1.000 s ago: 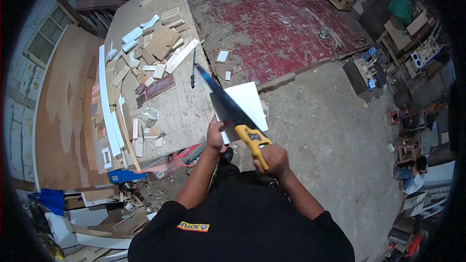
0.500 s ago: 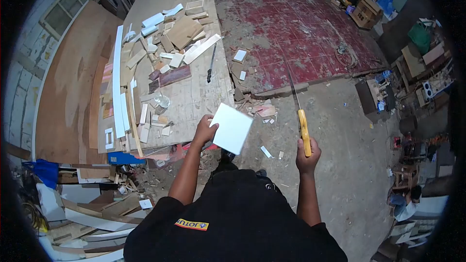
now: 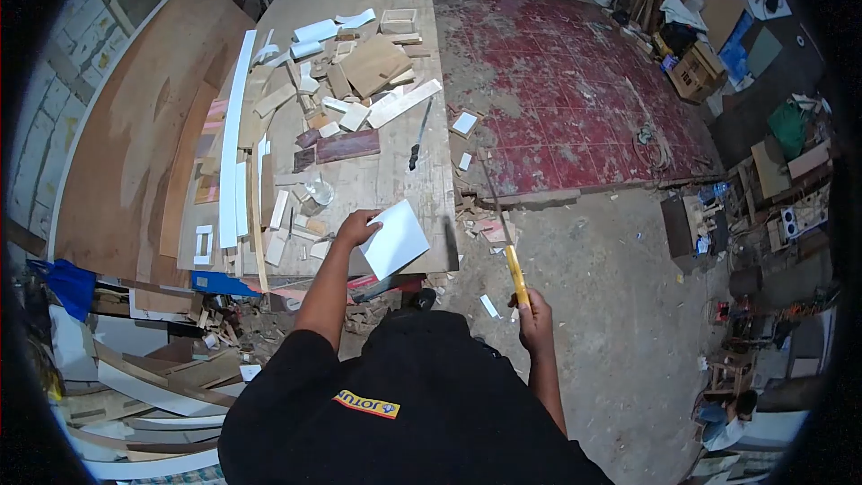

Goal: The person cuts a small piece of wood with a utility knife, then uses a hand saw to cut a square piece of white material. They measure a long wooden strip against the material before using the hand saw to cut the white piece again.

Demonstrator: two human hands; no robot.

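Looking down from the head camera, the person's left hand [image 3: 356, 227] grips a white square panel [image 3: 395, 239] by its left edge, fingers wrapped over the top of that edge. The panel is thin, flat and plain white, with clean straight sides and no marks that can be made out; it is tilted so one corner points toward the person and it lies over the near right part of the workbench [image 3: 377, 181], though whether it rests on the top or is held just above it cannot be told from this angle.

The right hand [image 3: 532, 318] is closed in a fist round the yellow handle of a handsaw [image 3: 505, 232]. The saw is seen nearly edge-on, so its dark blade shows only as a thin line running up and away from the hand, out over the concrete floor [image 3: 611, 278] to the right of the bench, well apart from the panel.

Offcuts of wood [image 3: 346, 81] lie heaped across the far and left part of the benchtop, with long white strips [image 3: 235, 139] along its left side. A dark slim tool [image 3: 418, 136] lies near the bench's right edge, beyond the panel. Small scraps litter the floor between bench and saw.
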